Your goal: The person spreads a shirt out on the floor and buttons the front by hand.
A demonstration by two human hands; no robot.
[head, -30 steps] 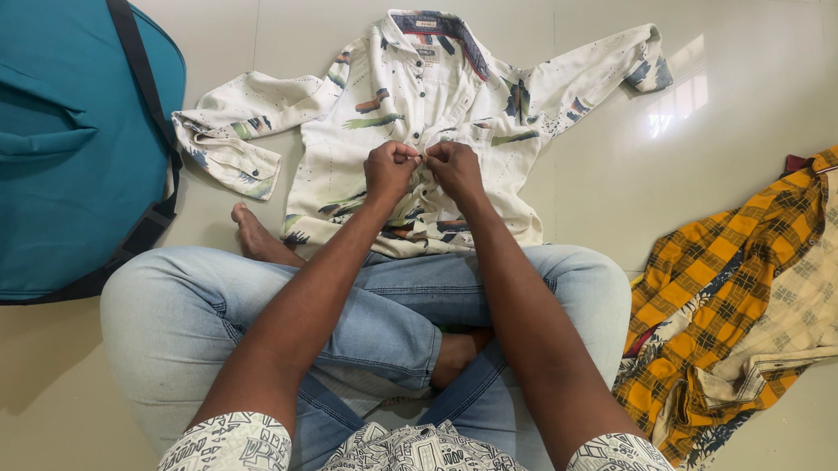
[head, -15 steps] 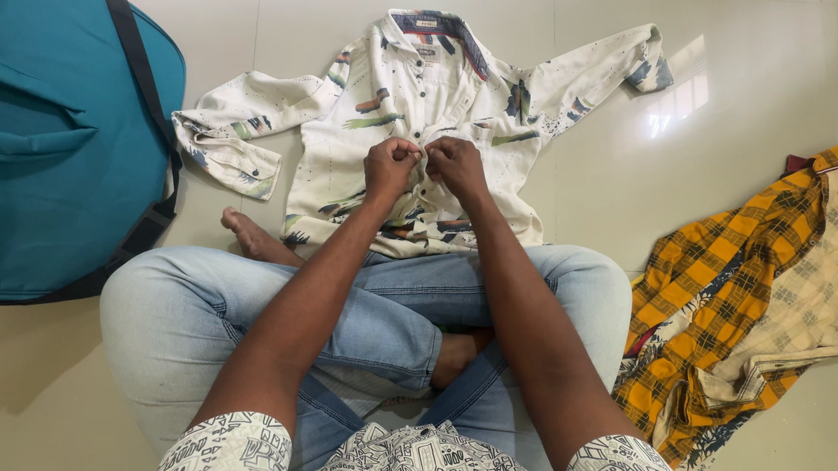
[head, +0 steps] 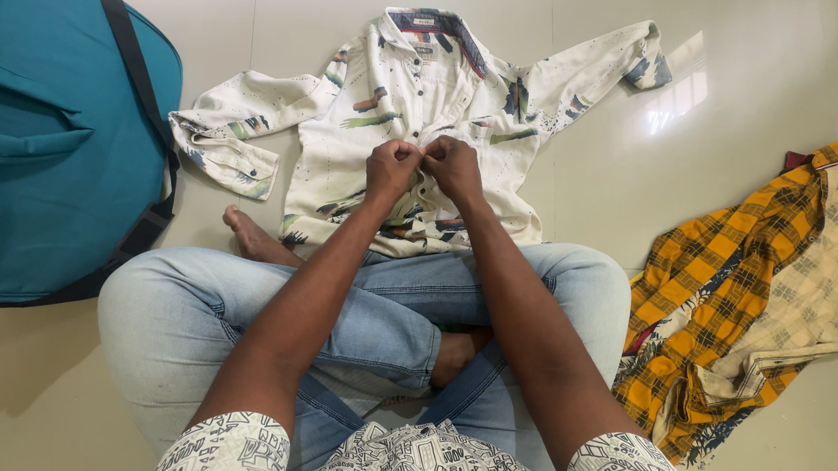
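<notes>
1. Shirt (head: 414, 105): a white one with painted streaks of green, blue and orange lies face up on the pale tiled floor (head: 626, 168), collar away from the person, both sleeves spread out to the sides.
2. Its lower hem reaches the person's crossed legs in light blue jeans (head: 379, 322) and lies partly over them.
3. Left hand (head: 391, 168) is curled tight, fingertips pinched on the shirt's front placket at about mid-chest.
4. Right hand (head: 455, 167) is curled the same way, pinching the same strip of cloth from the other side.
5. Both hands meet at the thumbs and fingertips, touching each other, directly over the middle of the shirt. What is between the fingertips is too small to make out.
6. Cloth bunches in small folds just beyond the knuckles.
7. Left sleeve cuff (head: 222, 159) is folded back on itself, near the bag.
8. Bag (head: 60, 139): a large teal one with a dark strap sits on the floor at the person's left, close to the left knee and apart from the shirt.
9. Bare foot (head: 252, 237) sticks out from under the left knee, just beside the shirt's hem.
10. Plaid shirt (head: 723, 302): yellow and orange, crumpled on the floor at the person's right with a paler checked cloth (head: 821, 287) lying on it, well apart from the hands.
</notes>
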